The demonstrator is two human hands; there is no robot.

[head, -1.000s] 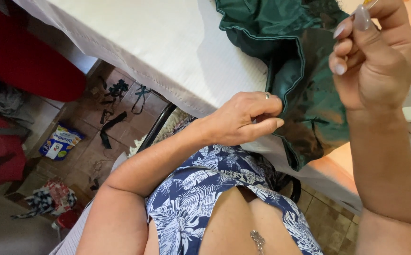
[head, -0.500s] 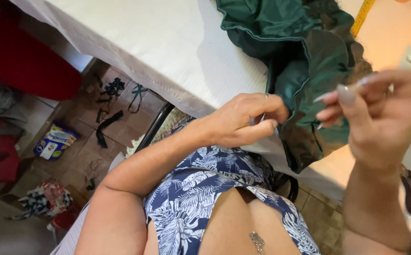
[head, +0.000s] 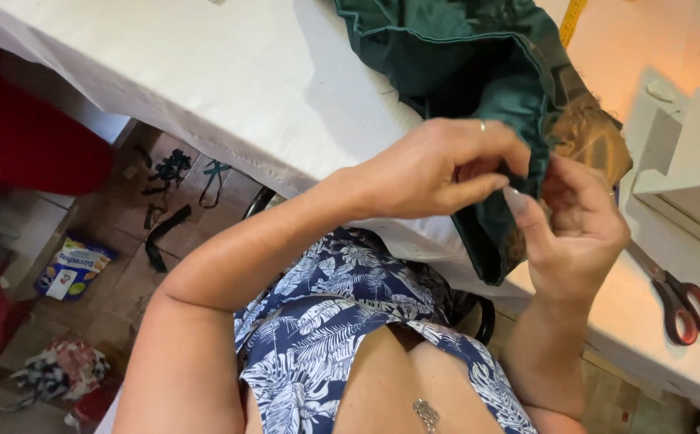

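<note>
Both hands meet at the worktop (head: 229,88) edge, over a fold of dark green cloth (head: 462,56). The left hand (head: 438,169) is closed, pinching the cloth's hem between thumb and fingers. The right hand (head: 575,225) pinches the same fold from the other side, fingers curled. The cloth spills across the white worktop and hangs off its edge. Red-handled scissors (head: 679,301) lie near the right hand, beside a white sewing machine (head: 683,153).

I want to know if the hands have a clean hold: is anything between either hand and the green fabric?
Nothing visible. The left hand and right hand both pinch the green fabric directly at its folded edge, over the table.
</note>
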